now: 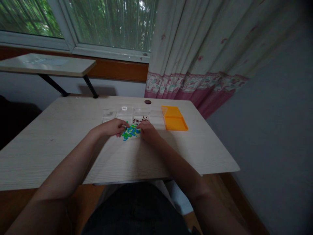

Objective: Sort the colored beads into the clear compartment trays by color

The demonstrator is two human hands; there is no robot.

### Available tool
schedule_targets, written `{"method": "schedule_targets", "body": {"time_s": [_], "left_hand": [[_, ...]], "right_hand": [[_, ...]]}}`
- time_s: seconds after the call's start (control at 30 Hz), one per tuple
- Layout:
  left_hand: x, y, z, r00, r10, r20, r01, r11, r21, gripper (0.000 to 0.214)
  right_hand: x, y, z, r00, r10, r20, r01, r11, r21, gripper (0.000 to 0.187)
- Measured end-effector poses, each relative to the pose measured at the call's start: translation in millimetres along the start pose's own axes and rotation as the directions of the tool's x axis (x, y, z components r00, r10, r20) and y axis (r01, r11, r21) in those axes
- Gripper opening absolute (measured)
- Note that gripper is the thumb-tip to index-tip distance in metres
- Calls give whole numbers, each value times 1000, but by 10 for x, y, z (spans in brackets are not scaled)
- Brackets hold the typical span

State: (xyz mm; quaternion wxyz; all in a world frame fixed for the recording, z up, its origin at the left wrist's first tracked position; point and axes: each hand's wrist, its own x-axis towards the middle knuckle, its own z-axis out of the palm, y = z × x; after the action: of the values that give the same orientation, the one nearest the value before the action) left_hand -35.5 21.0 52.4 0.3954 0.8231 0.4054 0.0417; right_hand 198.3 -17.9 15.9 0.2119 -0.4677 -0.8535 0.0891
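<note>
A loose pile of small green and blue pieces (131, 132) lies on the table in front of me, between my two hands. At its left edge is my left hand (114, 127), closed with its fingers bent inward at the pieces. My right hand (147, 130) is at the right edge, its fingers curled together over the pile. What either hand pinches is too small to make out. Just behind the hands stand clear plastic compartment boxes (125, 117). Small dark red-brown pieces (137, 120) lie in one compartment, partly behind my right hand.
An open orange plastic case (175, 123) lies right of the clear boxes. The pale wooden table (210, 150) has a round dark hole (147, 102) near its back edge. A raised shelf (49, 67) on black legs stands back left. Behind hangs a curtain (190, 65) beside the window.
</note>
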Motion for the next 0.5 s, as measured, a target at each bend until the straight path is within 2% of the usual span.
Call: {"method": "schedule_targets", "body": {"time_s": [0.13, 0.27, 0.5], "left_hand": [[12, -15, 4, 999, 29, -46, -29, 1000, 6, 41], [12, -38, -1, 994, 28, -106, -27, 1000, 16, 49], [67, -23, 111, 999, 37, -10, -36, 998, 61, 51]], "right_hand": [[-5, 46, -9, 998, 12, -63, -12, 1000, -9, 43], [-10, 14, 13, 1000, -12, -12, 11, 998, -54, 43], [1, -80, 1, 998, -63, 31, 65, 996, -69, 32]]}}
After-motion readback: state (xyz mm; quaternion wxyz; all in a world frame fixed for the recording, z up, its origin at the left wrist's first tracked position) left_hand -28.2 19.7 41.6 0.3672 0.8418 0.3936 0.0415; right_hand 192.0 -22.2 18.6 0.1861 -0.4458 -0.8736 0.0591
